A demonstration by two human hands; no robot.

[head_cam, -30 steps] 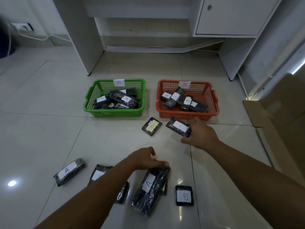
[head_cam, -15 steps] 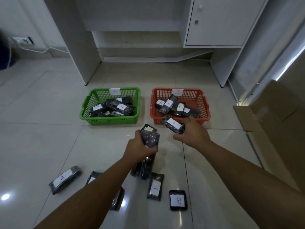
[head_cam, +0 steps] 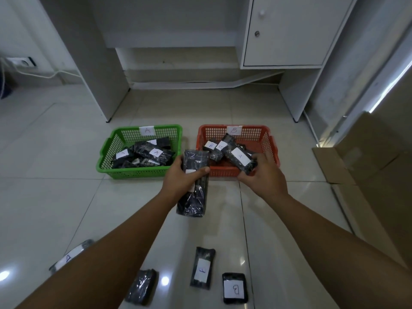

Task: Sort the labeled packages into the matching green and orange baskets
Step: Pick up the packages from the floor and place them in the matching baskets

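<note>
Four packages [head_cam: 202,268] lie nearest you at six o'clock. Your left hand [head_cam: 181,180] wraps the long package [head_cam: 194,188] mid-body; your right hand [head_cam: 264,175] pinches the A-labeled package [head_cam: 239,158] over the orange basket [head_cam: 273,150] at one o'clock. Likely light, soft, slick film: grip mid-body. Green basket [head_cam: 107,150] sits at eleven.

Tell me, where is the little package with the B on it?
The B package lies on the floor at the bottom, right of another labeled package.
</note>
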